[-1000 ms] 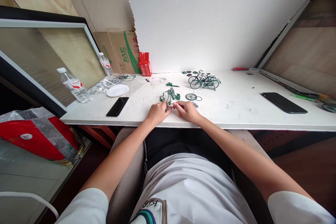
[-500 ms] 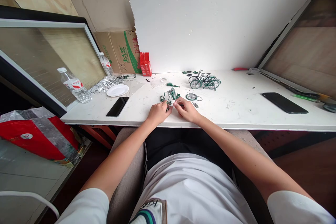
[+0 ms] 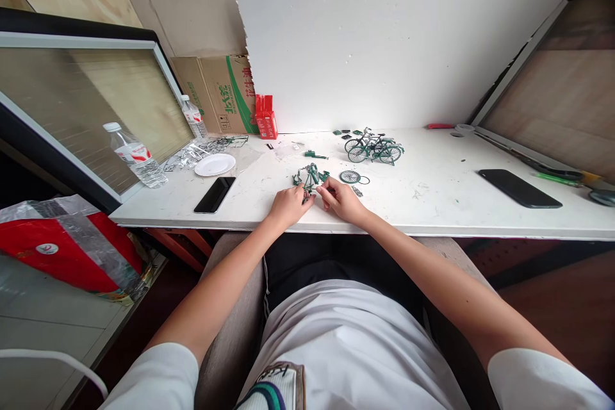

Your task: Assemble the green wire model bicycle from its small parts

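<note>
A partly built green model bicycle is held near the table's front edge. My left hand grips its lower part between thumb and fingers. Close against its right side, my right hand has its fingertips pinched together; whatever is between them is too small to make out. A loose spoked wheel and a thin black ring lie just beyond my right hand. Near them is a small dark part. Behind the model rests a green piece.
Assembled model bicycles stand at the back, with small green parts beside them. Phones lie left and right. A white plate, water bottle, red box and cut part frames occupy the left side.
The model bicycle has turned slightly in my left hand. My right hand's fingertips have shifted a little beside it, while the loose parts stay in place.
</note>
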Tool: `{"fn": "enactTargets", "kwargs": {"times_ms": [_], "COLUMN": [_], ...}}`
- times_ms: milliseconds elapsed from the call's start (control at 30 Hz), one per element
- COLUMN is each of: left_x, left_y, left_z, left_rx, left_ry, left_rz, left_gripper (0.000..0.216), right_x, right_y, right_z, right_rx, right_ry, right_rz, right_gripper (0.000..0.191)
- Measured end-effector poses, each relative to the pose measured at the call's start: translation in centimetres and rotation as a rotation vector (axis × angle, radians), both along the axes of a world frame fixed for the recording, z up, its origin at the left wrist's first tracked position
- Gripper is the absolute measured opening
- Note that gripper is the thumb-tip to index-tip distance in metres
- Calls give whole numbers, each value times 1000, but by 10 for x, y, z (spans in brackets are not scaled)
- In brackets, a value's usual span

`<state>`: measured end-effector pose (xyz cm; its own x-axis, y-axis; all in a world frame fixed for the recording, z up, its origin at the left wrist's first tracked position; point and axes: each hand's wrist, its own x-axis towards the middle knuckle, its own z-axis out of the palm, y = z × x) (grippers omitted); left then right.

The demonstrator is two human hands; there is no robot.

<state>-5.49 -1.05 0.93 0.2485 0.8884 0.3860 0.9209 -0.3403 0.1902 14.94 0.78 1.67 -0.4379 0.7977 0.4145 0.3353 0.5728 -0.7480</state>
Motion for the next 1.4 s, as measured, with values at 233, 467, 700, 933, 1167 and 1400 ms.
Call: {"fn": "enactTargets", "kwargs": {"times_ms": [233,467,700,933,1167,1400], "left_x": [-1,-1,1,1,-14,-19], "left_y": [-1,-1,-1,1,17,30], "left_z": [0,0,-2,-4,-7,-10], "left_rx": [17,26,41,30,-9,-222], "left_ry": [-19,7,12,-130,-571,-1086], "left_rz": [-35,-32,-30,18,-24,-79], "left_gripper": [31,32,32,24,31,38], "right_x": [0,0,-1,-2,2,5], "right_y": [-1,-3,-4,-4,4,12], "right_z": [1,3,6,6,4,-2], "right_rx": [-19,-3,20,-11,-53,-33], "right_ry": [-29,-36,-60,-25,160,228], "right_rz": [-19,-23,-35,-16,-157,-165], "right_gripper": [37,37,49,58,67,64]}}
